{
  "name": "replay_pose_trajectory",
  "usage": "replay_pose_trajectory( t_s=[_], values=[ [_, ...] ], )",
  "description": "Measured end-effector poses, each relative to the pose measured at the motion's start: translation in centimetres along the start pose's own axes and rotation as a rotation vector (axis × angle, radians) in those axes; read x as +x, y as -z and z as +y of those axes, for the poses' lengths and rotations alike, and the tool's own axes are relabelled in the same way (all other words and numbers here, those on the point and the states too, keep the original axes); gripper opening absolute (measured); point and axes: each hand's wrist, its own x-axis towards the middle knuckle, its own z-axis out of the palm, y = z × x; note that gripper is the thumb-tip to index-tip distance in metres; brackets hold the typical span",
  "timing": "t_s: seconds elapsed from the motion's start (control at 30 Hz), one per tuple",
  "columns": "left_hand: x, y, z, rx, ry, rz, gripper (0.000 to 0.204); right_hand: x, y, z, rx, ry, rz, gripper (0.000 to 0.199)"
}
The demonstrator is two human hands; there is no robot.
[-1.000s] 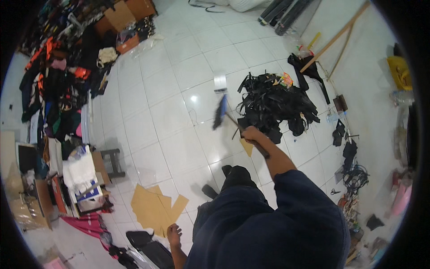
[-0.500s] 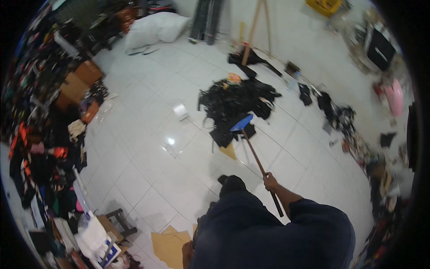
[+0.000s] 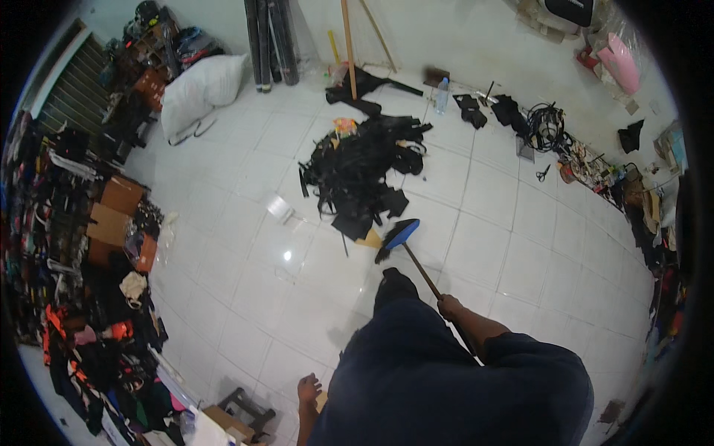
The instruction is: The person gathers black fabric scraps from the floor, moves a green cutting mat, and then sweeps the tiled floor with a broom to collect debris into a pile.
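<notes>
— How many brooms did you count?
— One broom (image 3: 401, 235), blue-headed, in the one right hand (image 3: 449, 306); one left hand (image 3: 309, 389) hung free near the lower edge.
— And on the floor?
— One big heap of black scraps (image 3: 364, 167) in the middle, one white sack (image 3: 199, 91) far left, one clear bottle (image 3: 442, 95) by the far wall, and one pair of scissors (image 3: 543, 172) to the right.
— Rolls?
— Three dark rolls (image 3: 269, 37) leaned against the far wall.
</notes>
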Motion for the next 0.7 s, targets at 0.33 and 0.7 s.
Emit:
replay_pose_trajectory(
  t_s=[0.33, 0.7],
  values=[
    [1.6, -4.7, 9.3, 0.252, -0.125, -0.005, 0.036, 23.3, 6.2, -24.2, 0.319, -0.001, 0.009, 0.017],
    [0.3, -16.6, 11.3, -0.258, 0.306, 0.170, 0.034, 53.8, 15.4, -45.5, 0.118, 0.253, 0.155, 0.024]
  ],
)
